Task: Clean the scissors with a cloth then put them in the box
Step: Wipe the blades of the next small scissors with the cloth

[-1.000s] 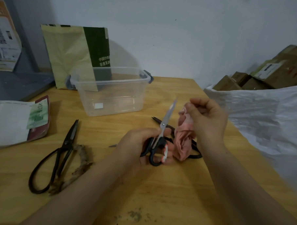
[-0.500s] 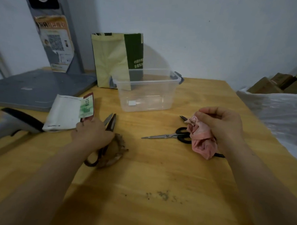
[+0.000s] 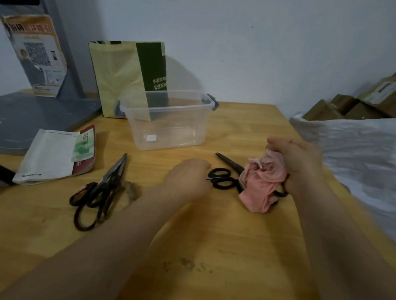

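Lift by the handles the black-handled scissors (image 3: 220,179) lying on the table (image 3: 211,229) near the clear plastic box (image 3: 168,126), blades under the left hand (image 3: 186,178) (grip hidden), then wipe with the pink cloth (image 3: 261,189) clutched in the right hand (image 3: 298,163).

Box (image 3: 168,130) on table (image 3: 211,241) behind scissors (image 3: 222,179), cloth (image 3: 262,186) just right.

Four pairs of scissors lay on the one bench (image 3: 222,241): a big-looped pair (image 3: 100,213) and a shorter pair (image 3: 113,175) at the left, a black-ringed pair (image 3: 231,179) and a partly covered pair (image 3: 230,162) in the middle. There was one clear box (image 3: 166,125), one pink cloth (image 3: 261,189), one paper packet (image 3: 54,155), one green-and-yellow bag (image 3: 123,78). Two hands showed, the left hand (image 3: 186,178) and the right hand (image 3: 298,163). The brown cartons (image 3: 353,106) were several, their exact number unclear.
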Demonstrator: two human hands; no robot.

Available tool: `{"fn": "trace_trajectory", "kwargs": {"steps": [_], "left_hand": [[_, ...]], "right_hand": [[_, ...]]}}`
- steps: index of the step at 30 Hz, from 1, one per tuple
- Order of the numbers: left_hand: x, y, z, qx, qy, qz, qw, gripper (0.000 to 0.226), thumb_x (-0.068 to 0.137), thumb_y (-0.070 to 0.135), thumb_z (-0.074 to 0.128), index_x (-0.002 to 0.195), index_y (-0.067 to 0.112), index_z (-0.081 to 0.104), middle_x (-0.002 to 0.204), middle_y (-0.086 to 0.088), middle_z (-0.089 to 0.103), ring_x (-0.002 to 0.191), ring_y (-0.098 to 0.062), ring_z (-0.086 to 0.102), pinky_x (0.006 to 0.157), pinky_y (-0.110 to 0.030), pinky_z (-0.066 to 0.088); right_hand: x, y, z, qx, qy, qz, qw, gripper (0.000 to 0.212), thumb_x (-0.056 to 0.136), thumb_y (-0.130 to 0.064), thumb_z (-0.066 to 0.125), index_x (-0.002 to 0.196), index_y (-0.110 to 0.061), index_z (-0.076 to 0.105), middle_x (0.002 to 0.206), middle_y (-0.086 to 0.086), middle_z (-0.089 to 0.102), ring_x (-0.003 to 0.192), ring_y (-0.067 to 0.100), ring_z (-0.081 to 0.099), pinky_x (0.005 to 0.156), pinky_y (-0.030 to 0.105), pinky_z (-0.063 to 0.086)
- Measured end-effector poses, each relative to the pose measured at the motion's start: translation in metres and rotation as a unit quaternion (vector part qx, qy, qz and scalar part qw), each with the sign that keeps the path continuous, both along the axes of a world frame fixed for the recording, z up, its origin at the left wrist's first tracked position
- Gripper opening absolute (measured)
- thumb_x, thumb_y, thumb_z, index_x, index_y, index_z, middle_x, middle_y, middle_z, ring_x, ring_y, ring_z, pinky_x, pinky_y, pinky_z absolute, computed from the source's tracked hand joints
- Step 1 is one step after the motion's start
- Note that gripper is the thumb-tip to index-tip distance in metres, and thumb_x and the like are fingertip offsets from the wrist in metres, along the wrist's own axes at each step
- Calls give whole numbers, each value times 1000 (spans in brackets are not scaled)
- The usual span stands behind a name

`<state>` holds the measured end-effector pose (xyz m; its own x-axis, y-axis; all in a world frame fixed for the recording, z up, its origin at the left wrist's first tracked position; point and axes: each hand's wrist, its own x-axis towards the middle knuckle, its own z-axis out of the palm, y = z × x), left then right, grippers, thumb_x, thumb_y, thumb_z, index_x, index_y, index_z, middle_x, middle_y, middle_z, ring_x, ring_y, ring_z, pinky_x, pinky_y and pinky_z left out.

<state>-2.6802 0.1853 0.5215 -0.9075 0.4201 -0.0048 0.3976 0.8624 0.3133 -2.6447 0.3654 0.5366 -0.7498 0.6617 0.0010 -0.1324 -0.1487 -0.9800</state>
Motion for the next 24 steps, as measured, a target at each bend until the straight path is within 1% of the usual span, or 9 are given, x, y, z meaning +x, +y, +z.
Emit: {"fn": "trace_trajectory", "kwargs": {"steps": [3,7,9,11,15,18,20,22,24], "left_hand": [[-8,18,-6,-47,4,-19,999,44,90,21,56,133,19,49,130,-3,55,116,-23,52,92,-35,47],[-12,33,-6,-32,4,-34,999,49,78,46,65,117,19,54,112,-3,58,97,-23,55,72,-33,47],[-16,40,-7,-38,-2,-52,998,60,74,50,66,123,21,47,115,-3,52,100,-25,53,77,-36,49],[-21,45,-9,-61,2,-79,995,55,80,41,62,128,21,44,120,-4,54,104,-27,54,82,-42,51],[-22,46,-1,-80,93,-89,988,55,78,42,66,120,14,45,113,-9,52,102,-29,53,74,-37,47],[-15,35,16,60,240,-78,966,69,76,35,70,133,13,39,124,-8,41,110,-23,45,80,-29,43],[-10,28,19,207,303,-92,926,79,75,21,73,142,10,34,130,-8,36,115,-17,42,87,-25,47],[-3,27,13,318,314,-124,886,76,74,12,74,140,4,39,131,-11,35,119,-16,42,93,-30,51],[5,29,-2,397,280,-147,862,67,73,7,70,135,0,45,130,-10,34,122,-14,42,95,-34,51]], "right_hand": [[-2,2,-4,45,-20,19,999,11,81,0,66,73,-7,66,70,2,64,64,9,59,63,23,51],[-5,2,-8,73,-31,30,996,13,79,1,67,70,-8,67,69,4,65,66,12,61,68,26,52],[-6,2,-9,70,-30,31,997,15,78,2,67,69,-9,67,68,4,65,65,13,60,66,25,52],[-6,3,-9,77,-32,33,996,15,78,3,67,69,-9,68,68,5,65,66,13,60,65,24,51],[-4,4,-11,77,-37,42,995,15,78,5,65,71,-8,68,71,3,66,71,13,61,68,25,51],[-3,2,-7,62,-46,62,995,10,79,2,66,73,-5,69,74,5,68,73,17,63,68,27,53],[0,-5,-4,6,-69,125,990,12,84,-13,69,84,-1,71,77,12,72,72,24,67,66,31,57],[2,-14,-4,-31,-81,202,975,33,84,-32,69,91,1,70,83,16,73,72,29,68,62,34,60],[3,-23,-5,-48,-39,256,965,37,80,-35,69,87,1,70,82,18,72,67,27,68,58,30,57]]}}
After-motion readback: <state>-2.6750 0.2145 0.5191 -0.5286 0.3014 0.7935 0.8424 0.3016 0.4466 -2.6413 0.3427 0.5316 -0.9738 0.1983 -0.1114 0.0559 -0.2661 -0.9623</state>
